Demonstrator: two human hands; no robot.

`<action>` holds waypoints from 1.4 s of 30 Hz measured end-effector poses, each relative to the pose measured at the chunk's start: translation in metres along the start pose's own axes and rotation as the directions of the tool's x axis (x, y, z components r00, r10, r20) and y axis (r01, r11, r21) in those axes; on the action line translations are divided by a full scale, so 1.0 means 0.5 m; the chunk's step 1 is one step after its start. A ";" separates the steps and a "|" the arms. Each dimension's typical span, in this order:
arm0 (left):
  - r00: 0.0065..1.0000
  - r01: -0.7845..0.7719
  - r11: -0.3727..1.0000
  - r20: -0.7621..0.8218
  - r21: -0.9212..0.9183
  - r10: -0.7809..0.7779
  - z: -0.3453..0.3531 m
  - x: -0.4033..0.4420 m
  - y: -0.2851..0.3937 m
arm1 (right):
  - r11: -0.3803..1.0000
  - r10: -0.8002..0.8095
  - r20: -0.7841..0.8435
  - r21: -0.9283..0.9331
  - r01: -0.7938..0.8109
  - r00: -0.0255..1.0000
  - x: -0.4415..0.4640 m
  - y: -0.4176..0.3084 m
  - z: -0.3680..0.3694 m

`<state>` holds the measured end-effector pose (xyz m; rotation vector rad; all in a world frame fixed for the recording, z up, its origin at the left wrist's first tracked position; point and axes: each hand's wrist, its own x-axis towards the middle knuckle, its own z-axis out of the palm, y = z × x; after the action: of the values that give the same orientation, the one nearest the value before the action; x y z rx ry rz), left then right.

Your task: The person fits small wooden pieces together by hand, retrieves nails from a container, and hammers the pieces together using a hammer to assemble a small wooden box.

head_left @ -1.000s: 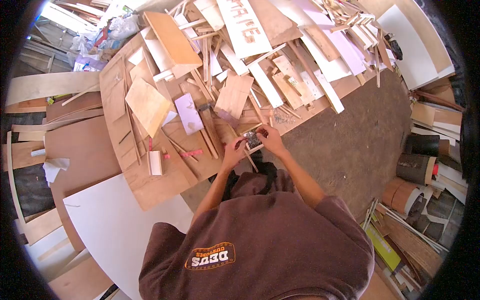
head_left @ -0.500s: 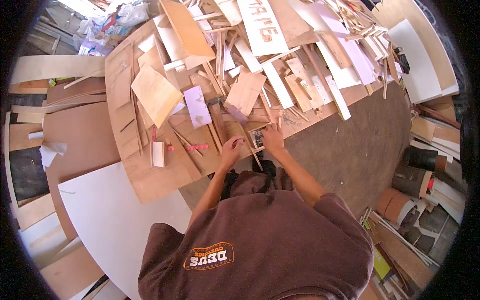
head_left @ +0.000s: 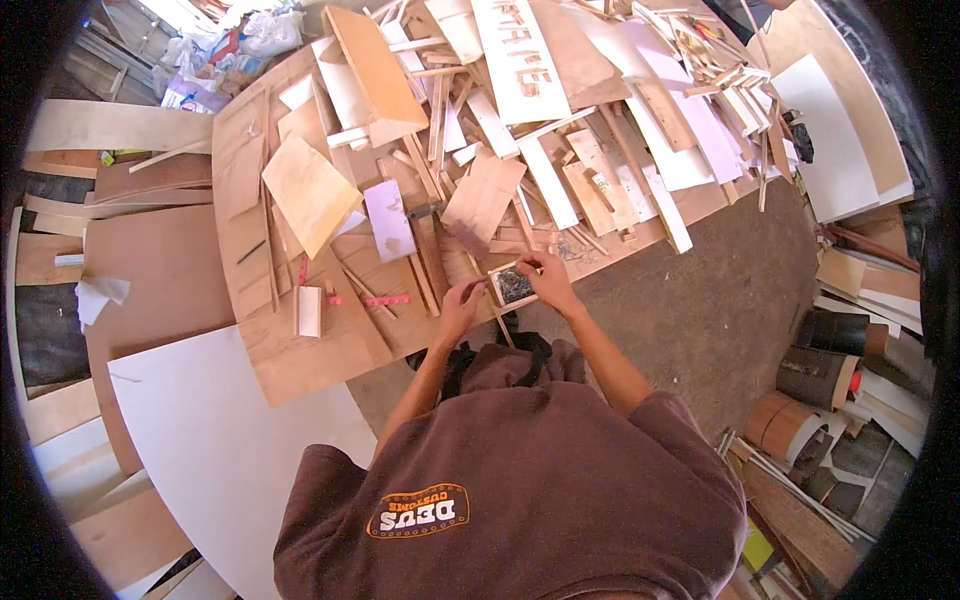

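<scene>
A small wooden box (head_left: 513, 286) filled with small dark metal pieces sits at the near edge of the wooden table (head_left: 330, 345). At its left side is my left hand (head_left: 463, 301), fingers pinched together on something too small to make out. My right hand (head_left: 548, 275) is over the box's upper right side, its fingertips bent together; what they hold is hidden. Beyond the hands lie a hammer (head_left: 425, 211), a purple-topped block (head_left: 389, 220) and a thin brown board (head_left: 484, 203).
Wood offcuts and a white lettered board (head_left: 518, 60) cover the table's far side. A small upright wooden piece (head_left: 309, 311) stands by a pink tape (head_left: 385, 300) at left. A white sheet (head_left: 230, 420) is below left; rolled material (head_left: 815, 377) is at right.
My right hand has lifted off the box's contents, exposing more of the dark pieces. My left hand has come nearer the box's left side. The view has shifted slightly.
</scene>
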<state>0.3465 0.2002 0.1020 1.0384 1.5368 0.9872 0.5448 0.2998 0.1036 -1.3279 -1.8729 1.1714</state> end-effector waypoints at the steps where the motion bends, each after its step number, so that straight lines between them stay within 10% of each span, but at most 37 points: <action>1: 0.999 -0.034 0.996 0.004 -0.083 0.035 0.009 0.001 0.028 | 0.982 0.021 0.011 0.185 -0.023 1.000 0.001 -0.025 -0.013; 5: 0.989 -0.127 0.937 0.029 -0.324 0.144 0.040 -0.006 0.166 | 0.951 0.095 0.083 0.287 -0.115 0.992 -0.008 -0.123 -0.062; 10: 0.933 -0.361 0.919 -0.067 -0.160 0.355 0.059 -0.001 0.253 | 0.767 0.050 0.049 0.638 -0.070 0.998 -0.022 -0.190 -0.093; 16: 0.849 -0.523 0.850 -0.129 -0.068 0.512 0.049 -0.017 0.295 | 0.879 0.069 -0.081 0.476 -0.022 0.994 -0.041 -0.227 -0.103; 22: 0.902 -0.429 0.886 -0.128 -0.177 0.411 0.015 -0.033 0.252 | 0.916 0.020 -0.064 0.402 0.007 0.998 -0.062 -0.275 -0.067; 24: 0.964 -0.246 0.805 -0.221 -0.539 0.146 0.002 -0.037 0.240 | 0.909 0.015 -0.062 0.417 0.012 0.998 -0.065 -0.277 -0.038; 28: 0.993 -0.104 0.718 -0.112 -0.688 0.037 -0.074 -0.054 0.230 | 0.881 0.067 -0.045 0.472 -0.038 0.997 -0.061 -0.279 0.009; 37: 0.959 -0.213 0.791 -0.278 -0.573 0.056 -0.337 -0.148 0.121 | 0.918 0.073 0.084 0.383 -0.100 0.994 -0.051 -0.412 0.270; 42: 0.855 -0.108 0.853 -0.485 -0.511 -0.182 -0.558 -0.242 -0.019 | 0.936 0.000 0.426 0.318 -0.150 0.905 -0.060 -0.489 0.466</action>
<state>0.0880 0.0571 0.1752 0.3516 1.5544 1.6436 0.2548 0.1623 0.2131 -1.0141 -1.7861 1.8530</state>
